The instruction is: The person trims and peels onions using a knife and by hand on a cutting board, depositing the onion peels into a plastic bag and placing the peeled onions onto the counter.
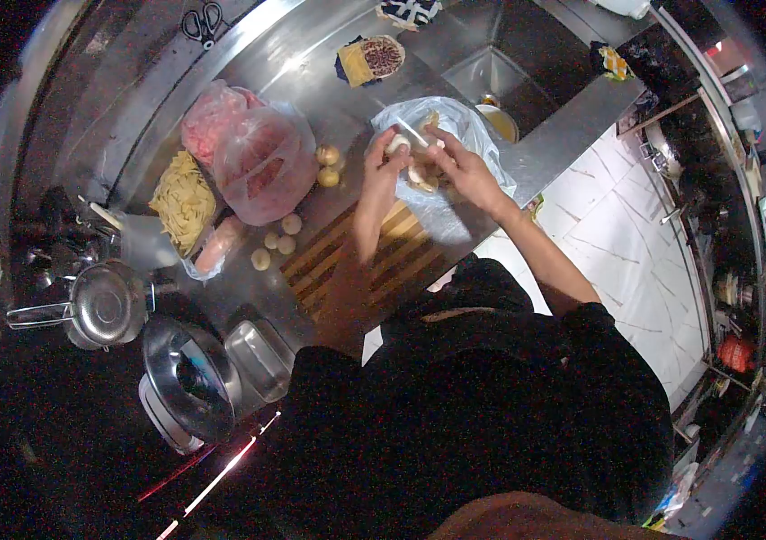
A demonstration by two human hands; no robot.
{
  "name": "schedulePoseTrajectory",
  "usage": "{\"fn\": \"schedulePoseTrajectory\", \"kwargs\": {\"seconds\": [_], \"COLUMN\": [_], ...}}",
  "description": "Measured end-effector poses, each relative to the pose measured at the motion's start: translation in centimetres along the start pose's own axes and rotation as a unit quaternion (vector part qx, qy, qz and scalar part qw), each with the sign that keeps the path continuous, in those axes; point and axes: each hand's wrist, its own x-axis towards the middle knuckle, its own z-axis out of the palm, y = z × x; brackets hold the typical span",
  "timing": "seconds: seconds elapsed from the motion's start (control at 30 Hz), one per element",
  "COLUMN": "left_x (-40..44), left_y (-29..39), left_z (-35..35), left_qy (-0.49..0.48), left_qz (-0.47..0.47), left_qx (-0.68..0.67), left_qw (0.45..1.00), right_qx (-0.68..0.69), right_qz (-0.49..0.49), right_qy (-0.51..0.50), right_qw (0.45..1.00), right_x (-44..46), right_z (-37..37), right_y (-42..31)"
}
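Over an open white plastic bag (482,153), my left hand (384,171) is closed around a small pale, peeled-looking vegetable (398,144), its kind not clear. My right hand (465,173) grips a small knife, with its light narrow blade (413,128) pointing up and left, close to the vegetable. Brownish peelings (421,176) lie in the bag beneath both hands. A striped wooden cutting board (338,261) is below my left forearm. Several small round yellowish vegetables (328,166) rest on the metal counter to the left.
Left on the counter are a clear bag of reddish food (266,171), a container of pale cut strips (183,200) and a wrapped pale roll (219,247). Metal bowl (189,373) and steel tray (259,360) stand lower left. A sink (491,67) lies beyond the bag.
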Motion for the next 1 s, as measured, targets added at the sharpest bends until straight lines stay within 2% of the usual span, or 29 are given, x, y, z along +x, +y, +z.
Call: {"fn": "schedulePoseTrajectory", "kwargs": {"seconds": [0.13,0.23,0.33,0.43,0.53,0.63,0.73,0.8,0.93,1.0], "left_x": [0.5,0.6,0.1,0.5,0.3,0.2,0.0,-0.2,-0.4,-0.2], "left_y": [-1.7,-2.1,-1.2,-1.7,-1.5,-1.2,-1.6,-1.5,-0.5,-1.0], "left_z": [-0.6,-0.2,0.2,-0.1,0.3,0.6,1.0,0.9,0.8,0.5], "left_qy": [0.012,0.012,-0.008,-0.006,-0.022,-0.021,-0.037,-0.039,-0.054,-0.063], "left_qz": [0.042,0.100,0.088,0.126,0.111,0.128,0.125,0.093,0.060,0.069], "left_qx": [0.044,0.132,0.139,0.181,0.125,0.202,0.178,0.172,0.114,0.090], "left_qw": [0.998,0.986,0.986,0.975,0.986,0.971,0.975,0.980,0.990,0.992], "right_qx": [-0.128,-0.155,-0.146,-0.143,-0.142,-0.135,-0.105,0.005,0.121,0.160], "right_qz": [-0.040,0.002,-0.027,-0.027,-0.049,-0.049,0.023,0.042,0.034,0.118], "right_qy": [0.010,-0.035,-0.011,-0.010,-0.002,0.012,-0.012,-0.010,-0.021,-0.064], "right_qw": [0.991,0.987,0.989,0.989,0.989,0.990,0.994,0.999,0.992,0.978], "right_x": [-1.2,-1.3,-1.0,-0.9,-0.7,-0.7,-0.3,0.7,1.5,1.1], "right_z": [0.0,0.1,0.2,0.1,0.3,0.5,0.3,1.2,1.1,0.0], "right_y": [-2.1,-2.3,-1.5,-1.1,-0.6,-0.6,-0.6,2.4,2.9,1.0]}}
